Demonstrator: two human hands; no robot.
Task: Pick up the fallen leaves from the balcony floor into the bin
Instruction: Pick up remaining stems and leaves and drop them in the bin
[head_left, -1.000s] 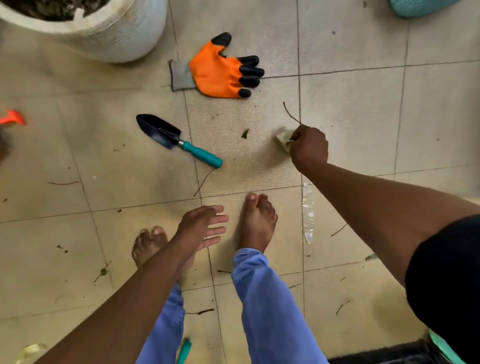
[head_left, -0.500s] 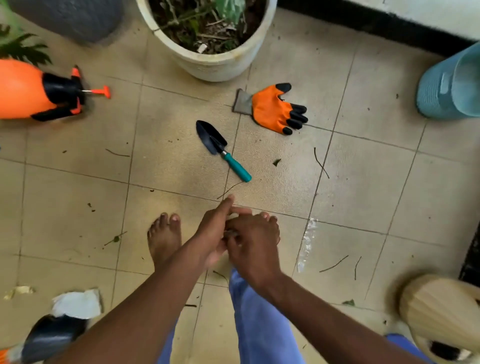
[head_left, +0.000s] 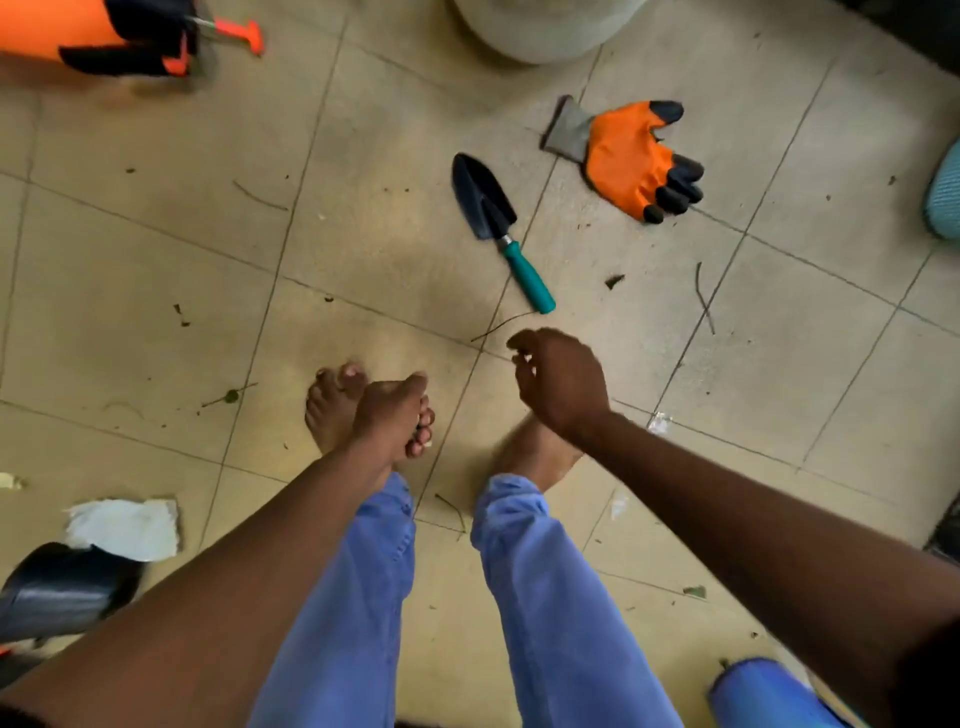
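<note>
A: Leaves lie scattered on the balcony floor (head_left: 156, 270): one small leaf (head_left: 614, 281) just right of the trowel (head_left: 498, 228), a thin twig (head_left: 501, 326) beside the right hand (head_left: 561, 384).
B: And the hands?
A: Right hand hangs above the tiles, fingers loosely curled; whether they pinch anything, I cannot tell. Left hand (head_left: 392, 421) is over the left foot, fingers curled under; its contents are hidden.
B: Anything else?
A: An orange glove (head_left: 631, 156) lies near the trowel.

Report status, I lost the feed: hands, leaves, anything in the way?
Left hand curled, contents unclear. Right hand loosely curled, near twig. Leaf on floor beside trowel. Nothing blocking.
</note>
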